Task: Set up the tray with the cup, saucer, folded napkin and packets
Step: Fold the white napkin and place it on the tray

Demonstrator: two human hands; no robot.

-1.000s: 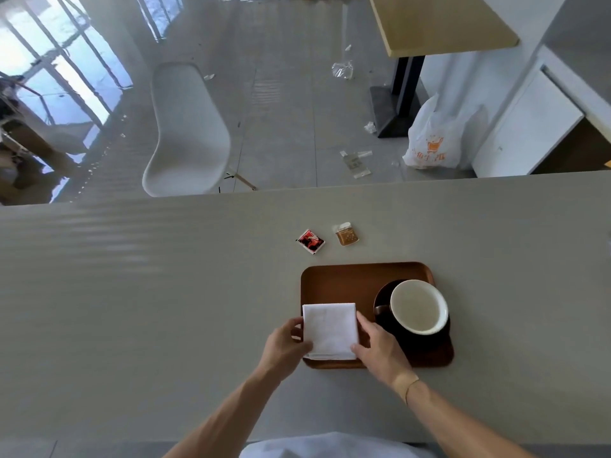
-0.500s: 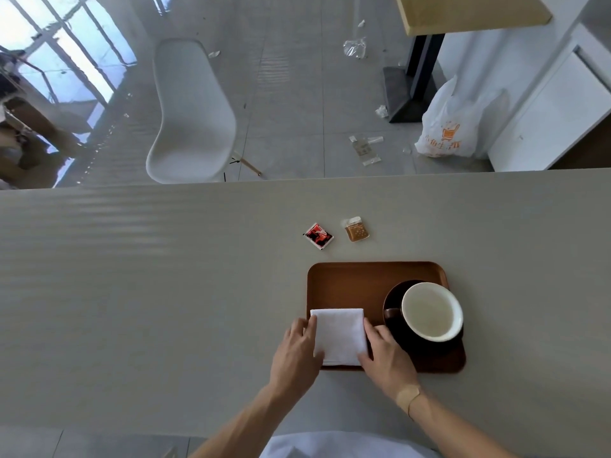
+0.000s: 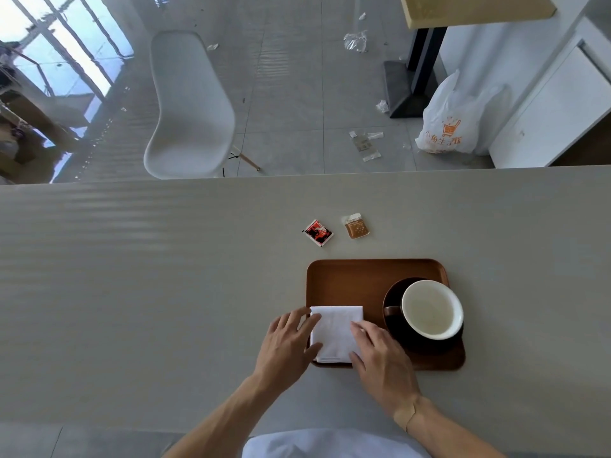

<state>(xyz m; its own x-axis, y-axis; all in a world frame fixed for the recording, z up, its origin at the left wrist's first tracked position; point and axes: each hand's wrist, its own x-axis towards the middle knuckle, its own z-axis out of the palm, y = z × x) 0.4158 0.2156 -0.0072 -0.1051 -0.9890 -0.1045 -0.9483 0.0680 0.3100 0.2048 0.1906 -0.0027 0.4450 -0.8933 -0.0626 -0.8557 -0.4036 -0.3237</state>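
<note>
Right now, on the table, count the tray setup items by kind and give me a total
Tray: 1
Saucer: 1
Cup: 1
Folded napkin: 1
Packets: 2, one red and one brown, both on the table beyond the tray
Total: 6

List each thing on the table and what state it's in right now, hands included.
Tray: flat on table.
Saucer: on tray.
Cup: upright, empty, on saucer.
Napkin: folded, on tray.
Red packet: on table, off tray.
Brown packet: on table, off tray.
Left hand: touches napkin.
Right hand: touches napkin.
</note>
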